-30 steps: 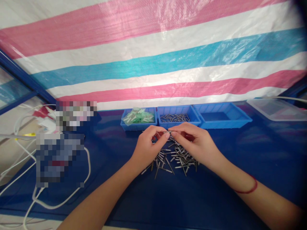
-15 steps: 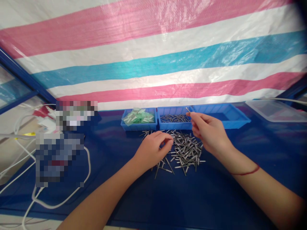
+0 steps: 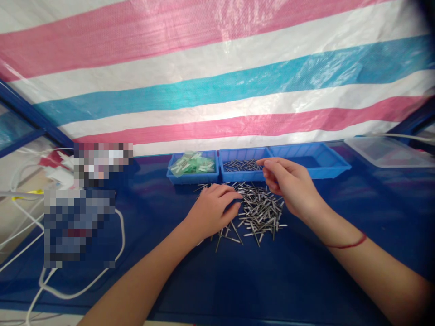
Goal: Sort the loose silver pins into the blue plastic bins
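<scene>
A pile of thin metal pins (image 3: 261, 210), lighter and thicker at one end like blind rivets, lies on the blue table. My left hand (image 3: 214, 206) rests over the pile's left side, thumb and index finger apart with nothing visible between them. Over the front of the middle blue bin (image 3: 234, 176), my right hand (image 3: 294, 183) is pinched closed. Whatever is between its fingertips is too small or hidden to make out. Inside that bin lie darker metal pins (image 3: 241, 165). The right blue bin (image 3: 326, 172) sits partly behind my right hand.
A left blue bin (image 3: 193, 179) holds green-tinted plastic packets (image 3: 193, 164). White cables (image 3: 122, 235) and blurred-out items crowd the table's left side. A clear plastic lid (image 3: 384, 151) lies at the back right. A striped sheet (image 3: 217, 95) hangs behind the bins.
My left thumb and index finger have parted. The metal pin that stuck up from my right fingertips no longer shows, and those fingertips now point lower, toward the middle bin. The view has shifted slightly.
</scene>
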{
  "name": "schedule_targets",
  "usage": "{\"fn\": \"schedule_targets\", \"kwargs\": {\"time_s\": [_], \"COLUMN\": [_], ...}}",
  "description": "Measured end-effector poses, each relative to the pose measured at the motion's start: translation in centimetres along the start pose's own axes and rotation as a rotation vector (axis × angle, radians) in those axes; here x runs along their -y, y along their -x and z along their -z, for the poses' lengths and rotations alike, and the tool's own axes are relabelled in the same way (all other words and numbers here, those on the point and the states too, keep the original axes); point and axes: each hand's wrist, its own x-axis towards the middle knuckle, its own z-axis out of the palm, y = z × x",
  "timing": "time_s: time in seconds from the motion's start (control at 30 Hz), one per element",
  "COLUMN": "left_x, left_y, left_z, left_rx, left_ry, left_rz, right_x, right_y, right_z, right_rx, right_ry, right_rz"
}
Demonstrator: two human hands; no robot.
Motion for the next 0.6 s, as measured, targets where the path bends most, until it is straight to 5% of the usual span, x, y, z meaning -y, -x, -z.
{"fn": "schedule_targets", "kwargs": {"time_s": [0.13,0.6], "left_x": [0.2,0.0], "left_y": [0.1,-0.6], "left_z": [-0.1,-1.1], "left_rx": [0.038,0.028], "left_ry": [-0.046,-0.113], "left_rz": [-0.051,0.109], "right_x": [-0.1,0.0], "right_y": [-0.1,0.2], "right_z": [0.1,0.1], "right_rx": [0.010,0.048], "right_ry": [0.027,0.101], "right_rz": [0.029,0.042]}}
